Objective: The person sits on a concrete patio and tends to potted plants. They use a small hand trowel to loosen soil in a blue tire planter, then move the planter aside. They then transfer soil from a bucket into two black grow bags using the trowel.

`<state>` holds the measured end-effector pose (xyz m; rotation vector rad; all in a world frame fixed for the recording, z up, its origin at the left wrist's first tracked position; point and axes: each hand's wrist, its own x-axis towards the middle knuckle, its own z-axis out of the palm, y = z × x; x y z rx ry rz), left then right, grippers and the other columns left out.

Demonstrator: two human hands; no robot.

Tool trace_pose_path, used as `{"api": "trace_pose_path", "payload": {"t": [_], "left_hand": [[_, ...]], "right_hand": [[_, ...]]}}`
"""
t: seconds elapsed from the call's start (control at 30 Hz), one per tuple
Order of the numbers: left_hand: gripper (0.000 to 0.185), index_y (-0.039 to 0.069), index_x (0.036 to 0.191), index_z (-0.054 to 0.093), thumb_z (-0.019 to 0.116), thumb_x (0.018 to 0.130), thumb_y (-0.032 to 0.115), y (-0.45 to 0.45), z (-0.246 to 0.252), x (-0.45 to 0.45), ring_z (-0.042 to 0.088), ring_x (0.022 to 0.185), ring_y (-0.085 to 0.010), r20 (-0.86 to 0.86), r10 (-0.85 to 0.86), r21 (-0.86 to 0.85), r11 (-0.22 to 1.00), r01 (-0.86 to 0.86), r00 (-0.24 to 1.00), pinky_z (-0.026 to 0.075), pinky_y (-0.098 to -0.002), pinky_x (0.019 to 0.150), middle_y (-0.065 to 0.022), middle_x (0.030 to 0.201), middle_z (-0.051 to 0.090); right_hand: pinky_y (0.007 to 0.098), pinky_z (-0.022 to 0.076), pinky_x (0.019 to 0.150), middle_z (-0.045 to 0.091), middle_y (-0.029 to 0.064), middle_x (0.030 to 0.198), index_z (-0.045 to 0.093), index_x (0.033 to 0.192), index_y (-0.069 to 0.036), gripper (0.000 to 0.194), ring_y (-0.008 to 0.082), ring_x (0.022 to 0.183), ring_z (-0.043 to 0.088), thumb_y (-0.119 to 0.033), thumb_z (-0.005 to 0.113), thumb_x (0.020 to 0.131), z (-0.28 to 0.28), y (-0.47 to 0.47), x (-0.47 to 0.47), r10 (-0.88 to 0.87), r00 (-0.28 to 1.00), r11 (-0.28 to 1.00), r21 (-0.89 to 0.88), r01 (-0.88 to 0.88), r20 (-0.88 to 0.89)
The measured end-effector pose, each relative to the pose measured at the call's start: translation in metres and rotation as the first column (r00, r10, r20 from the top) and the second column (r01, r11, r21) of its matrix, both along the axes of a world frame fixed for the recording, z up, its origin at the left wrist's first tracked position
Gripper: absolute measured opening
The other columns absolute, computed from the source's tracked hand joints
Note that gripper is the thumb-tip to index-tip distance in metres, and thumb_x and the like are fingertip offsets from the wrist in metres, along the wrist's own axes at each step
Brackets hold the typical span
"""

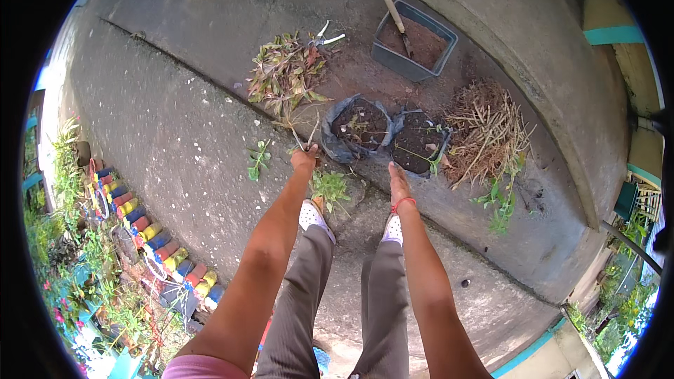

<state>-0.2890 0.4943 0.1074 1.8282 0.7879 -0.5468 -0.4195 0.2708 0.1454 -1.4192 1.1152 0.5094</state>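
My left hand [304, 158] grips the lower ends of some plant stems [299, 137], above a leafy green plant [329, 188]. My right hand [399, 183] is held upright on edge near the front of a soil-filled dark plastic grow bag [416, 153] with thin green stems in it; whether it touches the bag I cannot tell. Beside that bag stands another soil-filled plastic bag [337, 148]. Right of the bags lies a heap of cut stems and roots [487, 131]. Pruning shears with white handles [333, 39] lie by a pile of reddish-green leafy cuttings [284, 71].
A grey plastic tub [403, 67] of brown soil holds a wooden-handled trowel [395, 15]. A small green sprig [258, 159] lies on the concrete. Painted bottles [150, 231] edge a garden bed at left. A low concrete ledge [547, 95] curves along the right.
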Motion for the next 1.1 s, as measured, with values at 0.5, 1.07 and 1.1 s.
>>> {"api": "trace_pose_path", "payload": {"t": [0.5,1.07,1.1], "left_hand": [[0.027,0.002,0.1,0.05,0.06,0.08,0.018,-0.122,0.127,0.015,0.059,0.079,-0.0257,-0.246,-0.032,-0.59,0.798,-0.123,0.969,0.051,-0.031,0.06,-0.0114,0.093,0.058],[0.05,-0.002,0.114,0.048,0.065,0.075,0.025,-0.397,0.183,-0.103,0.053,0.091,-0.0241,-0.147,-0.461,-0.406,0.835,0.372,0.875,0.041,-0.0354,0.081,-0.0141,0.102,0.057],[0.051,-0.002,0.115,0.048,0.065,0.075,0.023,-0.382,0.181,-0.104,0.053,0.094,-0.0245,-0.105,-0.487,-0.423,0.811,0.404,0.867,0.039,-0.0355,0.083,-0.0147,0.104,0.056]], "right_hand": [[0.0343,0.0315,0.095,0.044,0.015,0.123,0.036,0.124,-0.006,0.065,0.029,0.115,0.04,-0.039,0.06,0.073,0.118,-0.033,0.019,0.775,0.598,0.613,-0.474,-0.632,0.204],[0.0418,0.0414,0.081,0.053,0.0265,0.098,0.045,0.113,0.0,0.041,0.0377,0.097,0.05,-0.01,0.049,0.073,0.155,-0.312,-0.088,0.463,0.813,0.04,-0.908,-0.417,-0.353],[0.0411,0.0423,0.08,0.054,0.0266,0.096,0.047,0.11,0.001,0.039,0.0368,0.095,0.051,-0.009,0.049,0.072,0.157,-0.32,-0.089,0.441,0.822,-0.017,-0.919,-0.393,-0.36]]}}
